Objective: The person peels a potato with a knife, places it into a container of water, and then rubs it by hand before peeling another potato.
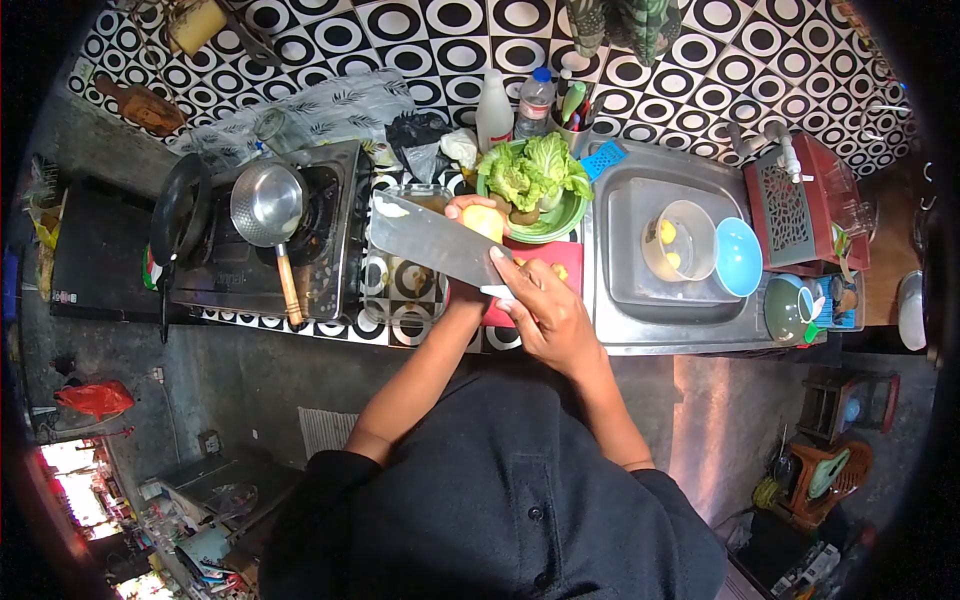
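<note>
My right hand (550,310) grips a broad-bladed cleaver (430,243), its blade pointing up and left, with a pale scrap stuck near the tip. Behind the blade, my left hand (462,204) holds a yellow peeled potato (484,223); the cleaver hides most of that hand. Below them lies a red cutting board (573,256) with small yellowish pieces (559,271) on it, partly covered by my right hand. Just beyond stands a green basin (548,236) with leafy lettuce (545,170) and some brownish round items. A clear rectangular container (378,290) sits left of the board.
At left, a ladle-like metal pan (268,205) rests on the stove (335,170), beside a black frying pan (180,210). The sink (625,290) at right holds a container (697,225) with yellow potatoes and a blue bowl (738,258). Bottles (494,115) stand against the wall.
</note>
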{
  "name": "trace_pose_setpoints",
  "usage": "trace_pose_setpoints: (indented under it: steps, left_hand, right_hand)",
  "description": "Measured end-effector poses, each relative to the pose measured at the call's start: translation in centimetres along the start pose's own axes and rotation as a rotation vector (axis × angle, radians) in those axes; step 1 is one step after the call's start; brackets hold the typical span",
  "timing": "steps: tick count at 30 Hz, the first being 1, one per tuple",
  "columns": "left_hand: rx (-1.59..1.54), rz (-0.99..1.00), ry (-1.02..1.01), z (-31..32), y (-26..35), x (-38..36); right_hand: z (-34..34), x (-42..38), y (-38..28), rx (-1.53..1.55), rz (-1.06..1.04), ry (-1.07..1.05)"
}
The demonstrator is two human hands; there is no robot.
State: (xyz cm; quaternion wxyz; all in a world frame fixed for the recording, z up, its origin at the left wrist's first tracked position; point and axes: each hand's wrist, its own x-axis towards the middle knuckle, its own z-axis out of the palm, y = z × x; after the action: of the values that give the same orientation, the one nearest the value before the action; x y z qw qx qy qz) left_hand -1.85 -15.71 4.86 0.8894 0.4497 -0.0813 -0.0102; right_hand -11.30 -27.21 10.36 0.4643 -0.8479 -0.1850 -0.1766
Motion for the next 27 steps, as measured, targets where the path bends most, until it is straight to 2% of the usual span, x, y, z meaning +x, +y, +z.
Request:
trace_pose_setpoints:
  steps: [4,10,16,19,22,27]
  left_hand:
    - [-0.105,-0.046,-0.084,-1.3,0.1,0.3]
    - [0.076,0.074,-0.037,-1.0,0.7,-0.1]
    - [0.436,0.358,-0.015,-1.7,1.1,0.4]
    - [0.37,0.335,0.011,-2.6,1.8,1.2]
    - [0.127,0.231,0.067,-3.1,3.0,1.9]
    - [0.209,0.231,0.103,-4.5,4.9,3.0]
  right_hand:
    - [0.1,0.1,-0.3,0.02,0.044,-0.025]
    - [0.8,0.6,-0.5,0.036,0.052,-0.021]
    - [1.9,1.0,-0.7,0.005,0.095,-0.03]
    - [2.6,1.1,-1.1,-0.012,0.145,-0.033]
    - [3.4,1.1,-1.4,-0.013,0.179,-0.022]
    - [4.7,0.8,-1.9,-0.031,0.242,-0.029]
